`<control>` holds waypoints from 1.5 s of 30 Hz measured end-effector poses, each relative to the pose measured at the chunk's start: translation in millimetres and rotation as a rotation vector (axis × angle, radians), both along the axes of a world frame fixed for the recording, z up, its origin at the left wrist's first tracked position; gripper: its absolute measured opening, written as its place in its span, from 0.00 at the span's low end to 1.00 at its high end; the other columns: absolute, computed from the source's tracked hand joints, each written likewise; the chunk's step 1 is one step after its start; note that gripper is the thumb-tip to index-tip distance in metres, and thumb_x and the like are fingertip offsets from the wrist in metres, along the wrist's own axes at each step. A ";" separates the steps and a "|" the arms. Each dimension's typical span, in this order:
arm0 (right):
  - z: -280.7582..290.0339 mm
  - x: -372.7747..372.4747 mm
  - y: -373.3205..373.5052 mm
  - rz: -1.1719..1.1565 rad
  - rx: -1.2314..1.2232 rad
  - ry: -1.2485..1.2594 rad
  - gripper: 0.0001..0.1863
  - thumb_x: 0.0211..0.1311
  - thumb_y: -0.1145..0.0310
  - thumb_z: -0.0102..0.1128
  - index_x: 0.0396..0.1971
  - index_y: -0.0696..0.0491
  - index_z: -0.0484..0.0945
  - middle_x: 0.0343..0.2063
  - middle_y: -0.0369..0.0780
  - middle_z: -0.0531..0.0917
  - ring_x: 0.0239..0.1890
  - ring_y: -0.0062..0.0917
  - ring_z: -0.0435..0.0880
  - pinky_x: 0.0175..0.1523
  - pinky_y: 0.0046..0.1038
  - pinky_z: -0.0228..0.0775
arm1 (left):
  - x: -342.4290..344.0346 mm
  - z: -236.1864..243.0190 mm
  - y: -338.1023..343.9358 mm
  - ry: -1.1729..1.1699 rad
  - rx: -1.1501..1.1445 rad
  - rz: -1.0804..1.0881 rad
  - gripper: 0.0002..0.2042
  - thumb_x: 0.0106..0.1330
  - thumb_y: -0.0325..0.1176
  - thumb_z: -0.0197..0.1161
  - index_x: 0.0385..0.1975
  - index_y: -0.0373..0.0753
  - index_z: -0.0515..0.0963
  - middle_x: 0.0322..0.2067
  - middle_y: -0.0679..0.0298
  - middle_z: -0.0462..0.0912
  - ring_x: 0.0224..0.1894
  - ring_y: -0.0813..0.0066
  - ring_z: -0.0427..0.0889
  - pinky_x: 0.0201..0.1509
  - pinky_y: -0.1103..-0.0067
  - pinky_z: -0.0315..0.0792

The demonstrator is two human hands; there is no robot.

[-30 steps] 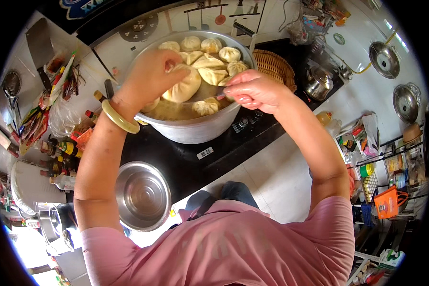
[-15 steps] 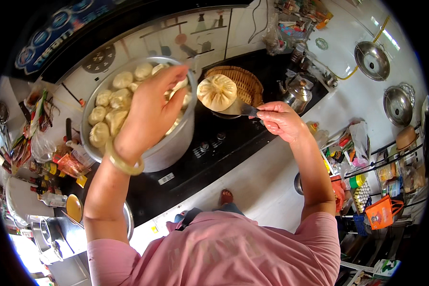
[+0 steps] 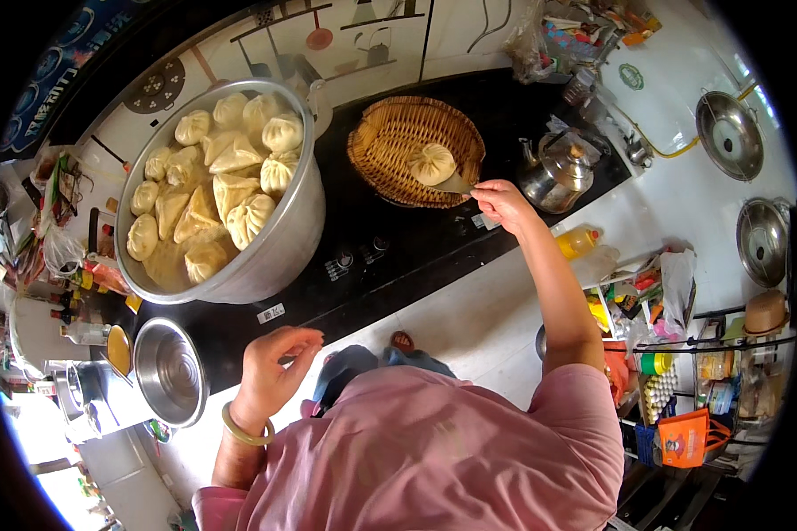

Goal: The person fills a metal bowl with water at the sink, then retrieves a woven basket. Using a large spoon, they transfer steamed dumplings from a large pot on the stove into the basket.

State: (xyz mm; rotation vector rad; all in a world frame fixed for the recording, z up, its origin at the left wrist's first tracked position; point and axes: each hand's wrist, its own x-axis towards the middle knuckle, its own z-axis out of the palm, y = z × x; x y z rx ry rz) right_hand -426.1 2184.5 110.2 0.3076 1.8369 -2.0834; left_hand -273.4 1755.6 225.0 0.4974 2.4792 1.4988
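My right hand (image 3: 498,203) is closed on a metal spatula (image 3: 456,186), whose blade is under a round pleated bun (image 3: 432,163) within the wicker basket (image 3: 374,133). I cannot tell if the bun rests on the basket. My left hand (image 3: 282,367), bangle at its wrist, is held low in front of my body, fingers loosely curled and holding nothing. Left of the basket stands a large aluminium pot (image 3: 279,257), full of pleated buns (image 3: 250,221) and triangular buns (image 3: 195,212), with a little haze over it.
The black stove top (image 3: 345,292) has knobs along its front. A steel kettle (image 3: 553,181) stands right of the basket, an empty steel bowl (image 3: 168,372) at front left. A yellow bottle (image 3: 578,243) and a crowded rack (image 3: 682,363) are on the right; knives and condiment bottles crowd the left.
The spatula carried the bun from the pot rightward into the basket. My left hand left the pot and dropped toward my body. The view has shifted, bringing the whole pot into sight.
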 end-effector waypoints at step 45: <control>160.4 15.7 -164.1 0.097 0.153 0.470 0.10 0.61 0.74 0.53 0.41 0.62 0.75 0.14 0.29 0.67 0.12 0.08 0.60 0.15 0.12 0.46 | 47.3 -107.3 -291.8 0.071 -0.555 0.936 0.05 0.53 0.26 0.63 0.27 0.32 0.79 0.24 0.57 0.81 0.29 0.62 0.82 0.34 0.74 0.75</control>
